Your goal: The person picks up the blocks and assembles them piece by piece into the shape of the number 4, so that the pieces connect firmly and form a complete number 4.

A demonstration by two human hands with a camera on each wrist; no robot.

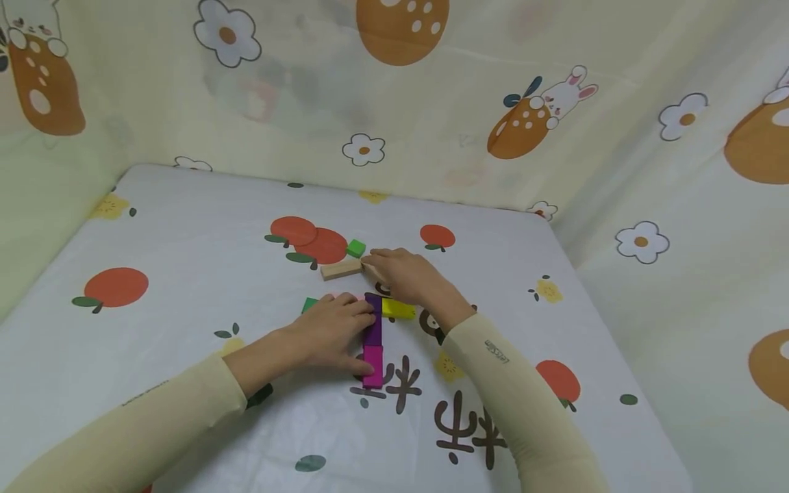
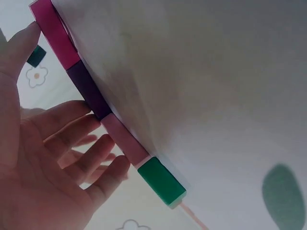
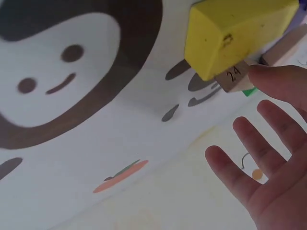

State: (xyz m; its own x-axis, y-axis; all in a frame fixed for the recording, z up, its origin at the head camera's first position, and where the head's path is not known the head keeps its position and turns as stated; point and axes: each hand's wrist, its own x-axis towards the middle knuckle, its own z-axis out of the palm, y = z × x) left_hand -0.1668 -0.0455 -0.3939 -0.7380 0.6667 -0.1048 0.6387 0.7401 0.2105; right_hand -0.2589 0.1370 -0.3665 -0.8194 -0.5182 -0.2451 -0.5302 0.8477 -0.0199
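In the head view, my left hand (image 1: 333,332) rests along a line of blocks. Its thumb touches the magenta block (image 2: 56,36), and its spread fingertips lie against the purple block (image 2: 88,91) and pink block (image 2: 125,140); a green block (image 2: 162,181) continues the line. My right hand (image 1: 403,274) pinches a wooden block marked 24 (image 3: 233,76) with its thumb in front; the index finger is hidden and the other fingers are extended. A yellow block (image 1: 398,309) lies beside the purple one, nearer my right hand. Another wooden block (image 1: 341,269) lies left of that hand.
A small green cube (image 1: 355,248) sits behind the wooden block. A dark green block (image 1: 259,395) lies near my left sleeve, partly hidden by it. The table cover (image 1: 203,226) has printed fruit and flowers, and a patterned curtain (image 1: 296,89) hangs behind the table.
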